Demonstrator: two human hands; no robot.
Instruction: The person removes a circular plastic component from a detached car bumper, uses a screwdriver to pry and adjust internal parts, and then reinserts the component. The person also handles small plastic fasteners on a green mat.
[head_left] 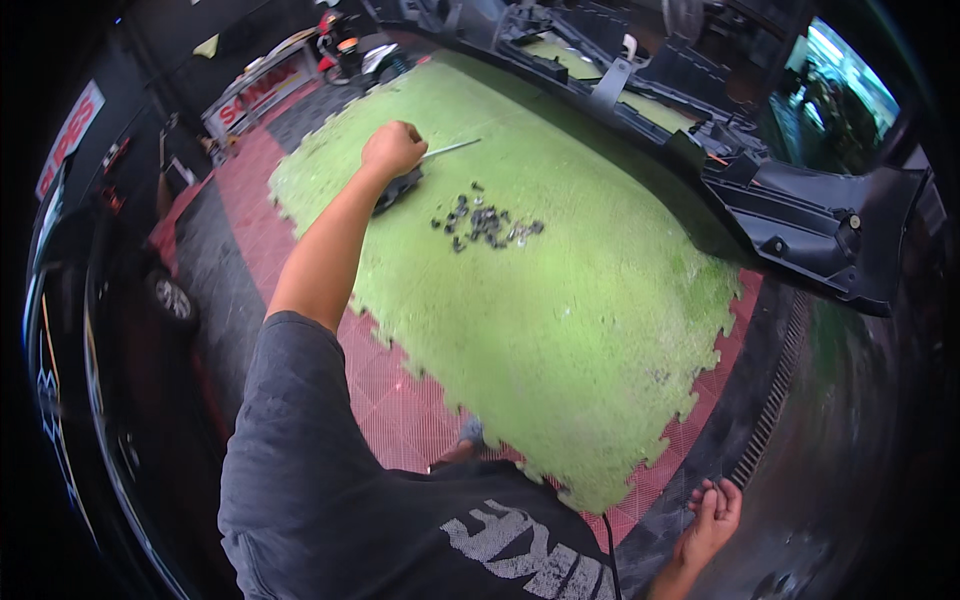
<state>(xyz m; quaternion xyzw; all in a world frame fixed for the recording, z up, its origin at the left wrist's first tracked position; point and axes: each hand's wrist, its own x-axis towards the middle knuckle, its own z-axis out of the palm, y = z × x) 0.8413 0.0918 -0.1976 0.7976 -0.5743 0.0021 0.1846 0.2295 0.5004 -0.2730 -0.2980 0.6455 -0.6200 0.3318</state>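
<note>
My left hand (393, 149) is stretched out over the green foam mat (560, 330), its fingers closed round a thin metal-shafted tool that looks like a screwdriver (455, 147). The shaft points right, while the grip is hidden in my fist. Just under that hand sits a black object (402, 186), partly covered by my wrist. To its right lies a loose pile of small black plastic clips (487, 224), with some pale bits among them. My right hand (708, 515) hangs low at the right, fingers curled; what they hold, if anything, cannot be made out.
A large black car bumper (650, 150) spans the far right, above the mat's edge. Red floor tiles (400, 400) and a drain grate (775, 410) border the mat. A dark car (120, 370) stands at left, a motorcycle (355, 55) at the back.
</note>
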